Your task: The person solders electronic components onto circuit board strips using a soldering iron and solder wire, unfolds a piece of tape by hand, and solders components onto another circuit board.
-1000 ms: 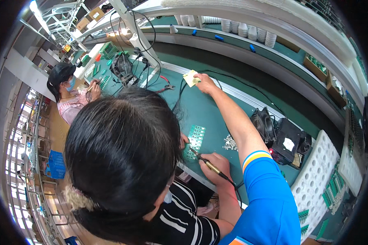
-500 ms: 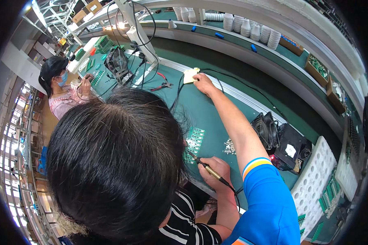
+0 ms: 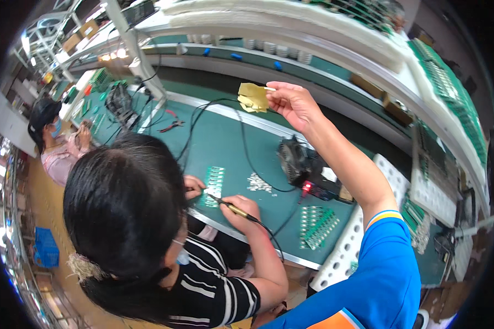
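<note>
My right hand (image 3: 292,105) is raised above the far edge of the bench, its bare forearm coming out of a blue sleeve. A ragged, flat yellow pad (image 3: 252,97) with torn edges is pinched at one side between thumb and fingers. Beside the fingertips a small white tip shows; I cannot tell what it is. Nowhere does my left hand appear. Below, a co-worker in a striped top holds a soldering iron (image 3: 237,210) in one hand, its tip at a green circuit board panel (image 3: 214,181); their other hand touches the panel's left side.
Small white parts (image 3: 259,183) lie near a black fan (image 3: 294,159) and a box with a red display (image 3: 308,187). More green boards (image 3: 318,226) rest beside a white foam tray (image 3: 335,268). Red pliers (image 3: 172,126) and black cables cross the bench. Another person sits at far left.
My right hand has lifted the yellow pad off the bench's far edge. The view has swung right and drawn back, showing more boards and the co-worker's other hand.
</note>
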Demonstrator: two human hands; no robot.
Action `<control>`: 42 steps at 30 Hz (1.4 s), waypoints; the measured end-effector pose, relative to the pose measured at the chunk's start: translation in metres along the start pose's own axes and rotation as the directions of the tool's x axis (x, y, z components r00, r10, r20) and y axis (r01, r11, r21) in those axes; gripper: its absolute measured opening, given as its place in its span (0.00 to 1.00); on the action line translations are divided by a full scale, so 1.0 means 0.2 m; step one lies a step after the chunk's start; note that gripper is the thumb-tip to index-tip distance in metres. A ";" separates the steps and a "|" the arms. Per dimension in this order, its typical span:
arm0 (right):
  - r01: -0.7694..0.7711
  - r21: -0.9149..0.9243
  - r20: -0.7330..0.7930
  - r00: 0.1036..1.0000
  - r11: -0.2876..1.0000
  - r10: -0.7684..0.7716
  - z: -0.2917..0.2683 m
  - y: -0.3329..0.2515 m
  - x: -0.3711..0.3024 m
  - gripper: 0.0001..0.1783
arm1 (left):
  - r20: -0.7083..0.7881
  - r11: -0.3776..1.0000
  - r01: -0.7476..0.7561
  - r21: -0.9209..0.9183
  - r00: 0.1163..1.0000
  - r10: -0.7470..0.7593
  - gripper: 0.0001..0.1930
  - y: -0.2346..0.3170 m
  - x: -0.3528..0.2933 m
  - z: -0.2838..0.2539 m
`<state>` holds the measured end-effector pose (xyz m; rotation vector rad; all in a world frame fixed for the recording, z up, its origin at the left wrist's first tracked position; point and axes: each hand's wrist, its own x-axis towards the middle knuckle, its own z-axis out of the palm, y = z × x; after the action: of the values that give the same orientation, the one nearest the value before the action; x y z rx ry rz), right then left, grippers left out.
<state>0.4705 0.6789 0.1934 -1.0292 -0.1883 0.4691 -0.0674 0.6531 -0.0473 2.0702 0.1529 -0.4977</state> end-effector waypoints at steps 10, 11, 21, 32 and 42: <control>0.039 0.026 -0.185 0.982 0.999 -0.033 -0.57 -0.51 -1.11 0.08 | 0.378 0.890 0.292 -0.351 0.913 -0.151 0.11 0.24 -0.07 0.16; 0.047 -0.033 -0.190 0.980 0.998 -0.053 -0.62 -0.52 -1.22 0.08 | 0.361 0.893 0.271 -0.359 0.923 -0.135 0.11 0.30 -0.07 0.15; 0.015 -0.372 -0.086 0.995 0.928 -0.051 -1.03 -0.59 -2.11 0.06 | -0.140 0.650 0.092 -0.754 0.945 -0.296 0.09 0.64 -0.37 0.44; -0.085 -0.327 -0.236 0.972 0.941 0.005 -1.15 -0.46 -3.03 0.16 | 0.083 0.372 0.130 -0.919 0.987 -0.139 0.06 1.15 -0.39 0.45; -0.093 -0.693 -0.065 0.996 0.715 0.066 -0.95 -0.25 -3.45 0.13 | -0.212 0.889 -0.347 -0.299 0.932 0.293 0.25 1.49 -0.40 0.69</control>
<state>-0.0564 0.1930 0.1848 -1.8033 -0.3025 0.4640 -0.0900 0.3881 0.1598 1.7539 -0.0147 -0.0893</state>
